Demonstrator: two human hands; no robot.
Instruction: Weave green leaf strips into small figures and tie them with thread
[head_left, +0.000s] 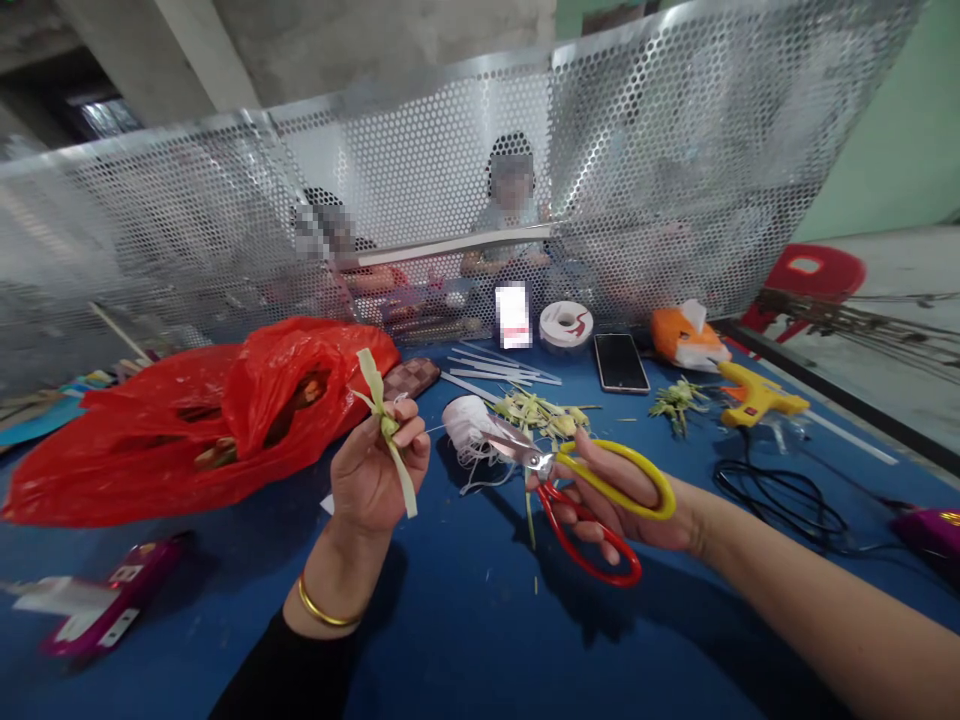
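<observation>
My left hand pinches a pale green knotted strip that looks like dried leaf, its two ends sticking out up and down. A thin white thread runs from there toward a spool of white string. In my right hand is a pair of scissors with one yellow and one red handle. Their blades point left, in front of the spool, and look nearly closed. Behind the blades lies a pile of pale green leaf pieces on the blue table.
Left are a red plastic bag, a checkered pouch and a purple glue gun. White sticks, a tape roll, a phone, orange tissues and a yellow glue gun with black cable lie behind and right. A perforated metal screen stands behind.
</observation>
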